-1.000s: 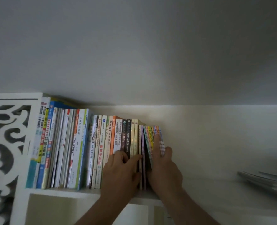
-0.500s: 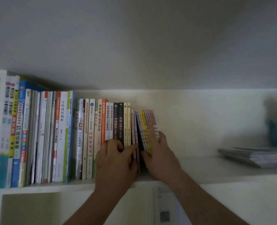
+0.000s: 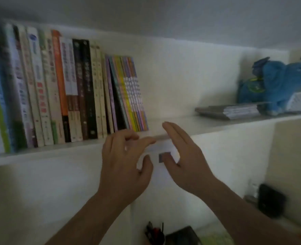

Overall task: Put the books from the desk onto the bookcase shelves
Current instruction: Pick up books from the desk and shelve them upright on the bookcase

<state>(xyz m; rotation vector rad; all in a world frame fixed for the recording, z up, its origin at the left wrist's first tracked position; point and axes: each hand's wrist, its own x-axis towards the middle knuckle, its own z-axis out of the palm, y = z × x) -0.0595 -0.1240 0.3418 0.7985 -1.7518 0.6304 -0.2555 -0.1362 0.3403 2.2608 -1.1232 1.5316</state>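
Both of your hands hang empty in the head view, just below the front edge of the shelf (image 3: 208, 127). Your left hand (image 3: 126, 167) has its grip released with the fingers loosely bent, and your right hand (image 3: 185, 160) has its grip released with the fingers nearly straight; neither touches a book.

Just above and slightly to the left of your grips stands the row of books (image 3: 72, 92), and at its open end the thin colourful books (image 3: 128, 92) lean leftward against a purple one, with a dark gap at their foot. Nothing props that end, so I judge they could slide flat or tip off the shelf if you jolt it or push the next book in hard.

Well to the right of your right grip, a flat stack of booklets (image 3: 229, 110) lies beside a blue plush toy (image 3: 277, 85); a wide sweep could knock either. The picture is blurred, so finer contact is unclear.
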